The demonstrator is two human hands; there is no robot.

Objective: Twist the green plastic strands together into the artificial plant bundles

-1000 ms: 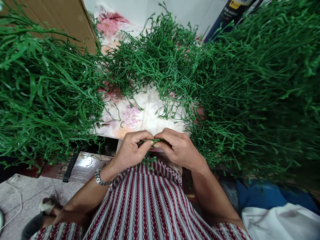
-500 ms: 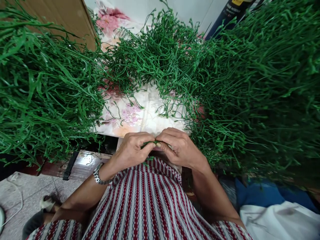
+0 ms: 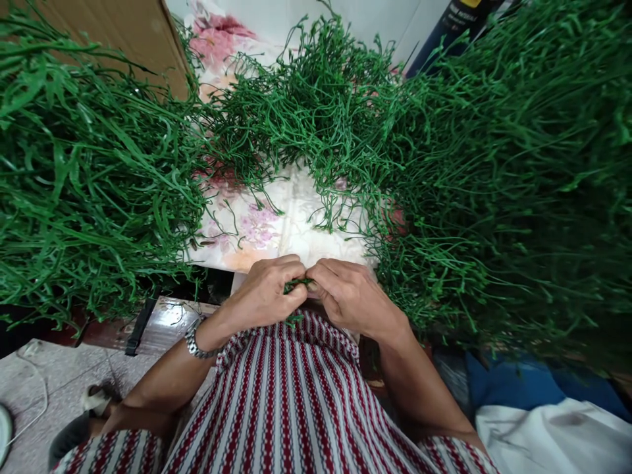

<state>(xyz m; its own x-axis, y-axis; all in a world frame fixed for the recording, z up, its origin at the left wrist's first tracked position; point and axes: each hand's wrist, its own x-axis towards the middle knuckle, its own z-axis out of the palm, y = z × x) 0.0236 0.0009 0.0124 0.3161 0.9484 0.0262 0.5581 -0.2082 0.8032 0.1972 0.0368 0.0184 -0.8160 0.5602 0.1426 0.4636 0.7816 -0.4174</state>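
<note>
A: At left?
B: Left heap [image 3: 83,184] of green stems, beside the cloth [image 3: 266,230].
A: Centre?
B: Left hand [image 3: 264,293] and right hand [image 3: 350,293], fingertips touching, both pinch one sprig [image 3: 296,284] above the striped lap.
A: At right?
B: Right heap [image 3: 518,164].

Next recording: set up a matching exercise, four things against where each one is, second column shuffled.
1 green sprig
2 metal watch
3 floral cloth
4 blue fabric

a on the left wrist
b lower right, beside white fabric
c pinched between left hand and right hand
d spread under the green heaps

Pairs: 1-c, 2-a, 3-d, 4-b
</note>
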